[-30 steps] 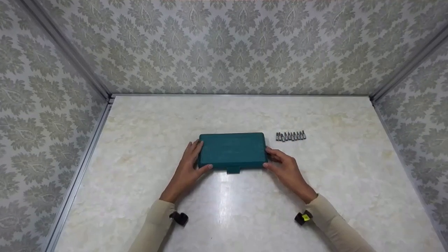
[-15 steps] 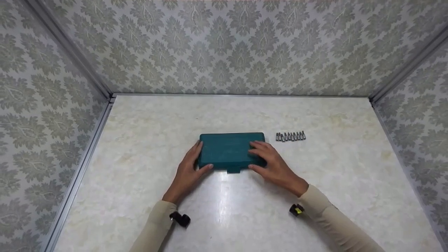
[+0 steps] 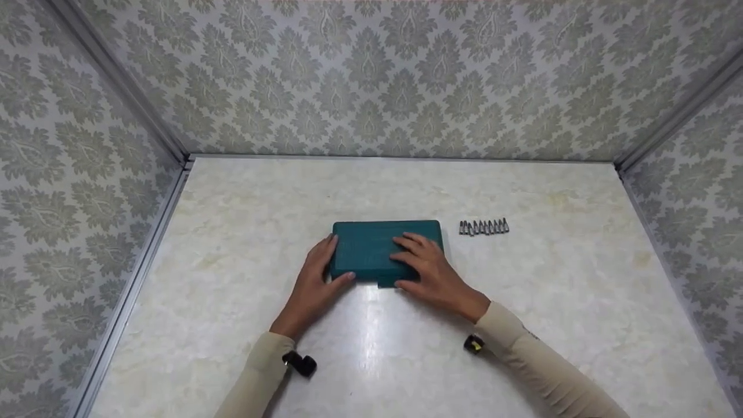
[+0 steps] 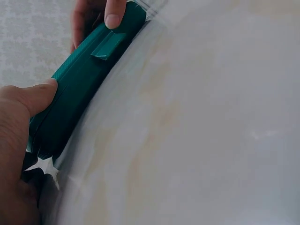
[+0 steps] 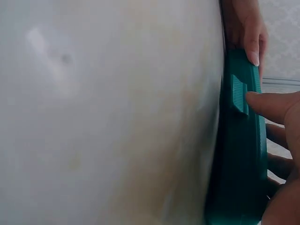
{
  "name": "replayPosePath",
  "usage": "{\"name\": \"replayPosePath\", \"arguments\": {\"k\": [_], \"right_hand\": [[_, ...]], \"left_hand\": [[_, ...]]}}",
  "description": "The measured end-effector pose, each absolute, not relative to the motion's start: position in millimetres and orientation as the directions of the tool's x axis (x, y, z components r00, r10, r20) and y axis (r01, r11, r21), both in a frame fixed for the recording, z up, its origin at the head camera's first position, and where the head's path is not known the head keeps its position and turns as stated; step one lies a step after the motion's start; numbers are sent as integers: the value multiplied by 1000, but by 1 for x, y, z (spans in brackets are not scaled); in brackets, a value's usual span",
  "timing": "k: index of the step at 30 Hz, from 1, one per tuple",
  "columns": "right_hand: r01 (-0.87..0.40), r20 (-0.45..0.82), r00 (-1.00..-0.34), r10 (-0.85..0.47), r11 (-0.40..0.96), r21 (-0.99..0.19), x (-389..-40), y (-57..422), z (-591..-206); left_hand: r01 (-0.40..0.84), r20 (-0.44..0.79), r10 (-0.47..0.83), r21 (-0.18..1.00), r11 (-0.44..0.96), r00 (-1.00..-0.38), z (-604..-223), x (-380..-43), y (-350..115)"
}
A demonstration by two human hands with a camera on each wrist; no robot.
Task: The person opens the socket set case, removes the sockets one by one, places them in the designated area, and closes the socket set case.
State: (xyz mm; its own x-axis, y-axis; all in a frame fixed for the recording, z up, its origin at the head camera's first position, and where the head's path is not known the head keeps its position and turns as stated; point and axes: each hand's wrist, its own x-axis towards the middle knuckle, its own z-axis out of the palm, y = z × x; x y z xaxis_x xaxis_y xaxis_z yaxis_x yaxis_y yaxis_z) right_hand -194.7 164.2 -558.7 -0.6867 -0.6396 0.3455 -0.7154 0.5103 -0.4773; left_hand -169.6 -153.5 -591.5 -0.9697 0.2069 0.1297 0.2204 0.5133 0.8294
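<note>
A dark teal plastic case (image 3: 365, 247) lies flat on the table, its lid down. From its front edge juts a small latch tab (image 3: 385, 283), standing out from the front face in both wrist views. My left hand (image 3: 309, 284) holds the case's left end, thumb at the front lid edge and fingers around the side. Over the right part of the lid, my right hand (image 3: 434, 273) spreads its fingers. Its thumb (image 5: 269, 104) is at the latch; the right wrist view shows the tip against it. The case's contents are hidden.
Several small metal screwdriver bits (image 3: 483, 227) lie in a row on the table, right of the case. Patterned wall panels (image 3: 371, 75) border the marbled table (image 3: 255, 197) at the back and both sides. A dark wrist device (image 3: 300, 364) sits at the left sleeve.
My right hand has left the case's right end and slid left over the lid, its thumb coming to the latch. My left hand and the case have stayed in place.
</note>
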Motion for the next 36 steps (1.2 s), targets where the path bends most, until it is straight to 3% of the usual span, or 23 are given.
{"name": "replayPosePath", "arguments": {"k": [8, 23, 36], "right_hand": [[-724, 408, -689, -598, 541, -429, -193, 152, -563], [-708, 473, -696, -540, 624, -329, -188, 147, -573], [-719, 537, -676, -505, 614, -327, -190, 147, -577]], "left_hand": [[195, 104, 180, 760, 620, -978, -583, -171, -160], [135, 29, 169, 740, 658, -985, -588, -173, -156], [126, -4, 195, 752, 647, -981, -588, -177, -155]]}}
